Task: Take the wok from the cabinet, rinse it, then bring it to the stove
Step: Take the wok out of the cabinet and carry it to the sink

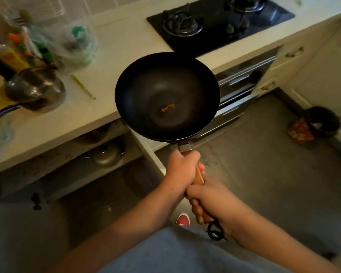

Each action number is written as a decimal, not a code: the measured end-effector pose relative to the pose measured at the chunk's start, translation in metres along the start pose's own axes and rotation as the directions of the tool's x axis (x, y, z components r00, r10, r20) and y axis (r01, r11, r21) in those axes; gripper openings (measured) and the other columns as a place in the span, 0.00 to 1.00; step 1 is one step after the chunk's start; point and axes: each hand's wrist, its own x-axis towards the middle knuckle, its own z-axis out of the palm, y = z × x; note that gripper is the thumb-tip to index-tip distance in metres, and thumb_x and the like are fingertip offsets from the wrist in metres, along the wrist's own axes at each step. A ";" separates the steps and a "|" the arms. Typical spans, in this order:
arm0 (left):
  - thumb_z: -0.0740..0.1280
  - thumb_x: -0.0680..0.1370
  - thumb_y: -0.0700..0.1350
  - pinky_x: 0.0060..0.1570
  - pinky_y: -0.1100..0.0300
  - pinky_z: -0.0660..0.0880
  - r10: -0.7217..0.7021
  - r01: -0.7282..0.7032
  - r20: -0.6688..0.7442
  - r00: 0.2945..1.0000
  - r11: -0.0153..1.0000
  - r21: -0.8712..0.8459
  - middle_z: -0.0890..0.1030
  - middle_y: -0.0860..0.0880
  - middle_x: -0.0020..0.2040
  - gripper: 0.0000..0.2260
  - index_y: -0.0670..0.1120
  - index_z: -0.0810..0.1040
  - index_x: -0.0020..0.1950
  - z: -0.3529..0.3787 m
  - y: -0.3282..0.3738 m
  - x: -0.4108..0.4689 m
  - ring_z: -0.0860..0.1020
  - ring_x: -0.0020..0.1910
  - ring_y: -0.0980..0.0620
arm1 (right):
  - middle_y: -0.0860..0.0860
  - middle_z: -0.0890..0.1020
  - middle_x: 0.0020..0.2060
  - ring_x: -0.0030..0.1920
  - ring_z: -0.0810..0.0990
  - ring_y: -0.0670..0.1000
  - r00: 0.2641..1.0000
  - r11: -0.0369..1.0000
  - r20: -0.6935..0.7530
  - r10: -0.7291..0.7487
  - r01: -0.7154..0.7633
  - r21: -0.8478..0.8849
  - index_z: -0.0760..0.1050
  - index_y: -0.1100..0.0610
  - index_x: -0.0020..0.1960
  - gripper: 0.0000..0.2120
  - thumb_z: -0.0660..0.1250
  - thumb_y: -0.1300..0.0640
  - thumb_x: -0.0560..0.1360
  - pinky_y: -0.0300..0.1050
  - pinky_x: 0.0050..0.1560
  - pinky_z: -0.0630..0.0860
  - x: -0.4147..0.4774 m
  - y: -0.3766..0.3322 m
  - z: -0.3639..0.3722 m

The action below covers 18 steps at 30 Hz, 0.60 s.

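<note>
Black metal wok (pixel 166 95), probably heavy and rigid, hangs short of the stove (pixel 220 22); left hand (pixel 182 167) and right hand (pixel 209 203) are both wrapped tight around its wooden handle (pixel 198 177).

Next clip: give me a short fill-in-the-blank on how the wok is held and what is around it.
1. The wok is held by its wooden handle with ____ hands.
2. The left hand grips nearer the pan than the ____ hand.
3. A small ____ scrap lies in the wok's bottom.
4. The gas stove has ____ burners, both bare.

Missing words: both; right; orange; two
</note>
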 end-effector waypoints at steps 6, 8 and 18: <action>0.66 0.76 0.41 0.26 0.63 0.77 0.003 -0.020 0.139 0.990 0.993 0.120 0.79 0.51 0.24 0.06 0.39 0.78 0.50 0.080 0.018 0.022 0.79 0.24 0.56 | 0.51 0.72 0.19 0.19 0.70 0.48 0.996 0.992 -0.094 -0.010 0.021 0.122 0.74 0.54 0.26 0.11 0.65 0.62 0.66 0.38 0.21 0.70 -0.003 -0.008 -0.071; 0.65 0.76 0.40 0.28 0.62 0.78 -0.002 -0.028 0.182 0.983 0.987 0.157 0.79 0.51 0.25 0.06 0.39 0.78 0.49 0.106 0.022 0.028 0.78 0.25 0.54 | 0.51 0.72 0.19 0.18 0.69 0.48 0.992 0.985 -0.128 -0.016 0.038 0.167 0.74 0.54 0.25 0.14 0.65 0.63 0.69 0.37 0.20 0.69 -0.006 -0.008 -0.092; 0.65 0.75 0.41 0.26 0.63 0.75 -0.055 -0.114 0.418 0.907 0.923 0.368 0.80 0.50 0.26 0.03 0.42 0.77 0.43 0.235 0.044 0.071 0.79 0.24 0.54 | 0.50 0.70 0.20 0.18 0.67 0.46 0.926 0.890 -0.376 -0.022 0.189 0.415 0.71 0.61 0.35 0.09 0.61 0.70 0.72 0.37 0.17 0.67 -0.008 -0.027 -0.185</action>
